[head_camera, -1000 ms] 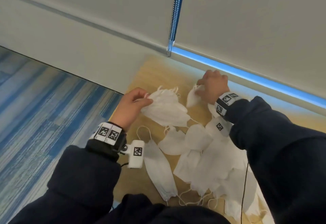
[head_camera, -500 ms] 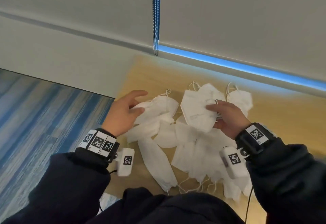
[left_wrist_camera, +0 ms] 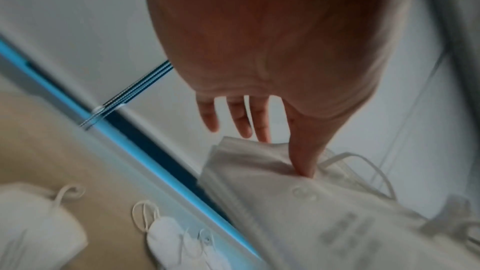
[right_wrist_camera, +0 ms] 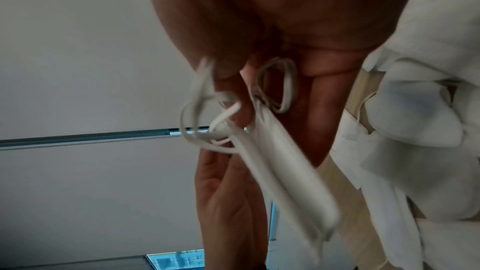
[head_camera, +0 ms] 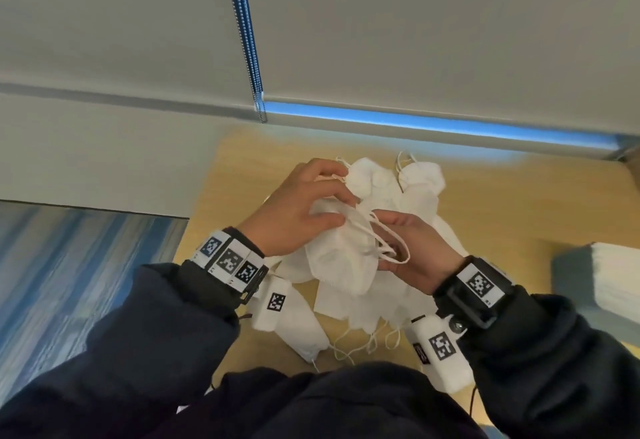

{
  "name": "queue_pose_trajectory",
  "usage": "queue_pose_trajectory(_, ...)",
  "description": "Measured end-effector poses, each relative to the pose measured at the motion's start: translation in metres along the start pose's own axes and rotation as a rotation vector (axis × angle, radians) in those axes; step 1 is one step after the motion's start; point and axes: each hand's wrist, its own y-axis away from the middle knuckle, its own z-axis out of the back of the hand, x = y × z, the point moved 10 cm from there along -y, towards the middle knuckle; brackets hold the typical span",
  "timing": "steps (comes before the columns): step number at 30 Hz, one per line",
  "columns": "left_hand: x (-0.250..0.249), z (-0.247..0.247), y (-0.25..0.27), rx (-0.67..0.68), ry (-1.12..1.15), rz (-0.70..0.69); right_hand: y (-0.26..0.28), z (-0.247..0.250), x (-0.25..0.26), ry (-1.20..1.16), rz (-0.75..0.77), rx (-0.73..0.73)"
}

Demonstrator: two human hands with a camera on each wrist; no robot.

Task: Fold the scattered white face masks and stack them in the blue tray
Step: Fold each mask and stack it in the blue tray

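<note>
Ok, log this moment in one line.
step: folding | left hand: grips mask | right hand: holds same mask | tray: holds stack

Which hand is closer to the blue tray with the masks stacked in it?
Right. The right hand holds a mask toward the blue tray at the table's right edge; the left hand is farther left.

Soft, even indoor light; a bright blue glowing strip [head_camera: 433, 125] under the grey roller blind tints the desk beside it. Both wrist views are dim and motion-blurred, straight lines bowing near edges.

Two hands [head_camera: 304, 210] [head_camera: 415, 251], one heap of white masks [head_camera: 360, 286].
</note>
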Motion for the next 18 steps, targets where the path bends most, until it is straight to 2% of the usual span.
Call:
queue_pose_trajectory(3, 0.009, -0.017, 0.005, 0.12, 0.138, 0.079, 0.014, 0.011, -0.005, -0.045, -0.032, -0.032)
queue_pose_trajectory(6, 0.008, -0.03, 0.01, 0.19, 0.166, 0.096, 0.025, 0.023, -0.007, -0.016, -0.051, -0.08)
queue_pose_trajectory(8, 0.01, -0.037, 0.011, 0.197, 0.181, 0.129, 0.031, 0.037, -0.003, -0.005, -0.036, -0.154)
queue_pose_trajectory(10, 0.012, -0.041, 0.01, 0.168, 0.173, 0.154, 0.034, 0.048, 0.0, -0.105, -0.034, -0.196)
queue_pose_trajectory(12, 0.012, -0.043, 0.008, 0.121, 0.159, 0.156, 0.037, 0.054, 0.003, -0.215, -0.031, -0.193)
queue_pose_trajectory(13, 0.011, -0.044, 0.006, 0.102, 0.157, 0.153, 0.037, 0.056, 0.005, -0.192, -0.019, -0.169)
queue_pose_trajectory(14, 0.008, -0.047, 0.004, 0.089, 0.157, 0.149, 0.038, 0.058, 0.007, -0.085, 0.001, -0.139)
queue_pose_trajectory(16, 0.002, -0.05, 0.001, 0.072, 0.166, 0.141, 0.042, 0.063, 0.011, 0.309, 0.034, -0.091)
queue_pose_trajectory(18, -0.004, -0.055, -0.002, 0.066, 0.181, 0.133, 0.047, 0.074, 0.012, 0.622, 0.056, -0.109)
